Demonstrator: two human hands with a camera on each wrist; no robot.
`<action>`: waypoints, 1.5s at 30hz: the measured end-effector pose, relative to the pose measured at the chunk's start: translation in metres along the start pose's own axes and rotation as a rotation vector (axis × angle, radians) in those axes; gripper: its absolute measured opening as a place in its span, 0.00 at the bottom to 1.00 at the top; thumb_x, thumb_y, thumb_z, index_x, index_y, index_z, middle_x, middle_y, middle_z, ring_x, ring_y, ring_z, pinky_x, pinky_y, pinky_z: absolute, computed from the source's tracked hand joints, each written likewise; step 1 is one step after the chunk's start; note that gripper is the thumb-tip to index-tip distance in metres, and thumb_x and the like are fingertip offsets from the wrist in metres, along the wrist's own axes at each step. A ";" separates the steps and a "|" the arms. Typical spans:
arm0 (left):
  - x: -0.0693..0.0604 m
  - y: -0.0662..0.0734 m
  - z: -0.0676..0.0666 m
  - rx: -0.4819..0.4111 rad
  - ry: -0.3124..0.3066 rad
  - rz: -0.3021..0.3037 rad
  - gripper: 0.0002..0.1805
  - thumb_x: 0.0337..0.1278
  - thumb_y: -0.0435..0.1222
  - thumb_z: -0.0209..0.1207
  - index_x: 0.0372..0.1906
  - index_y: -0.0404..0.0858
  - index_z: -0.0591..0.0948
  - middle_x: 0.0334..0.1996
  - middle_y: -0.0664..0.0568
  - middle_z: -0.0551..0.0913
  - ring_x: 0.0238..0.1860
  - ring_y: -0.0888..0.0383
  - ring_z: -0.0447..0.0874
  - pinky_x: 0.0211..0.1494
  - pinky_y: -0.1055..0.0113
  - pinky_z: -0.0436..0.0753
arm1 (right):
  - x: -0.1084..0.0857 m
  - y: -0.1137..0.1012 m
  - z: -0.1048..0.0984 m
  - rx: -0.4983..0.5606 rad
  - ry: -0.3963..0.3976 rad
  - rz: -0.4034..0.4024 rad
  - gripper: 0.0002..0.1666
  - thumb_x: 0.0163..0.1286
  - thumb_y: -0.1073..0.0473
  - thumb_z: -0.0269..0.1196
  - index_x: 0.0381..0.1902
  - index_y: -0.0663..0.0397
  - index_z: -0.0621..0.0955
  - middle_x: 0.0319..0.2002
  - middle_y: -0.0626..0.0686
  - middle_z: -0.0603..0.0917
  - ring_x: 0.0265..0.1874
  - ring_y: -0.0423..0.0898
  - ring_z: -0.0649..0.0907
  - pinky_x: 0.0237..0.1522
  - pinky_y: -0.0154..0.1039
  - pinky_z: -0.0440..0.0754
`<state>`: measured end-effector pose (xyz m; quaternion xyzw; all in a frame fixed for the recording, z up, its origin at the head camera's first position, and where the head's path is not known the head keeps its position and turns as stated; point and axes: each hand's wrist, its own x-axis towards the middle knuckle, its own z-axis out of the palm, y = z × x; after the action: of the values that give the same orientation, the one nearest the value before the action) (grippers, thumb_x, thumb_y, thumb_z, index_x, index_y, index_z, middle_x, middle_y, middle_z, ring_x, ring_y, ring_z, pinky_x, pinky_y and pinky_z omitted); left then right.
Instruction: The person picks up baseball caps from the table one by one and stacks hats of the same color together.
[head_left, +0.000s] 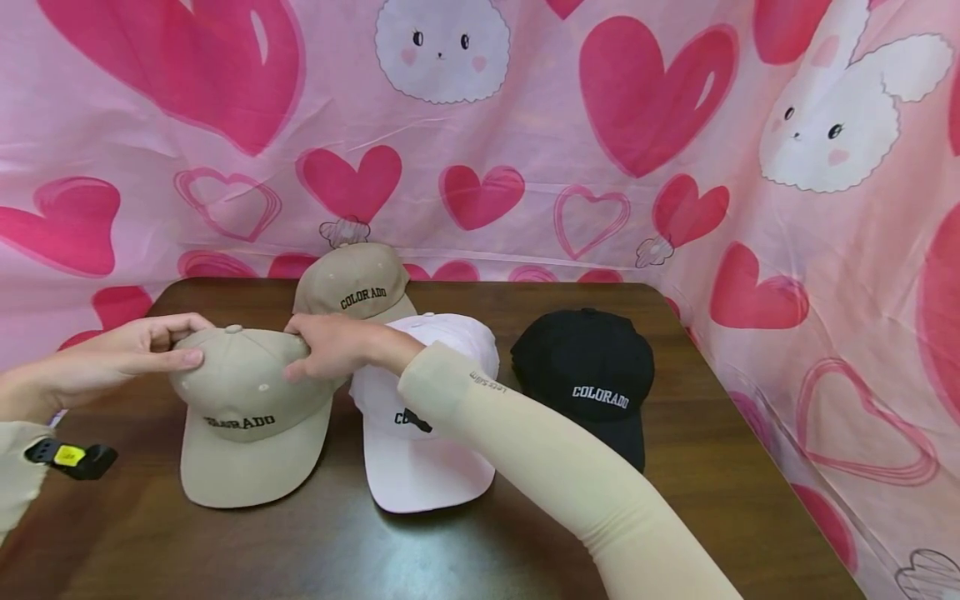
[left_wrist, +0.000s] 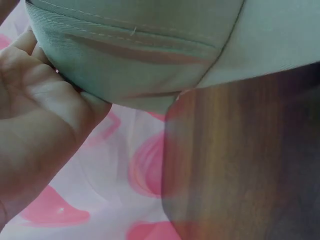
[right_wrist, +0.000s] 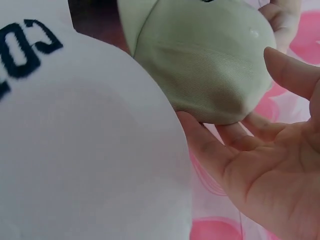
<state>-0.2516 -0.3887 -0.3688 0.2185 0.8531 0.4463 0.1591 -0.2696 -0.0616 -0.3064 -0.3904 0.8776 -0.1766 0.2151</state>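
A light khaki baseball cap (head_left: 251, 387) with dark COLORADO lettering sits at the left of the table, brim toward me. My left hand (head_left: 127, 354) holds its left side, thumb on the crown and fingers behind. On the crown's other side, my right hand (head_left: 337, 343) grips it, thumb in front. The right wrist view shows the right fingertips (right_wrist: 187, 125) at the crown's lower edge. Beside it stands a white baseball cap (head_left: 427, 479), partly hidden by my right forearm. In the left wrist view the khaki cap (left_wrist: 130, 65) fills the top.
A darker tan cap (head_left: 352, 279) lies behind, near the table's back edge. To the right is a black cap (head_left: 585, 358) with white lettering. The brown wooden table (head_left: 300, 550) meets a pink heart-patterned cloth (head_left: 525, 125) at the back and right.
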 end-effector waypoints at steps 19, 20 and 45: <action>0.004 -0.026 0.005 -0.046 -0.040 -0.121 0.19 0.84 0.38 0.49 0.71 0.42 0.72 0.64 0.60 0.81 0.62 0.67 0.80 0.56 0.67 0.81 | 0.006 -0.005 0.010 -0.084 -0.106 0.054 0.40 0.79 0.42 0.63 0.79 0.54 0.65 0.69 0.46 0.75 0.65 0.36 0.75 0.64 0.25 0.70; 0.004 -0.027 0.005 -0.040 -0.035 -0.127 0.19 0.84 0.39 0.49 0.72 0.42 0.71 0.64 0.60 0.81 0.62 0.67 0.80 0.56 0.67 0.81 | 0.006 -0.005 0.010 -0.083 -0.106 0.051 0.41 0.79 0.42 0.62 0.80 0.54 0.65 0.70 0.46 0.75 0.66 0.36 0.74 0.64 0.25 0.69; 0.018 0.008 -0.009 0.154 0.206 -0.186 0.27 0.82 0.51 0.53 0.78 0.53 0.66 0.68 0.62 0.69 0.61 0.71 0.68 0.60 0.58 0.73 | -0.100 0.046 -0.034 0.295 0.333 -0.144 0.37 0.79 0.53 0.66 0.80 0.50 0.69 0.71 0.51 0.79 0.66 0.45 0.82 0.69 0.40 0.77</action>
<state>-0.2697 -0.3815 -0.3581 0.1034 0.9131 0.3829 0.0943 -0.2548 0.0487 -0.2755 -0.3818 0.8356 -0.3797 0.1090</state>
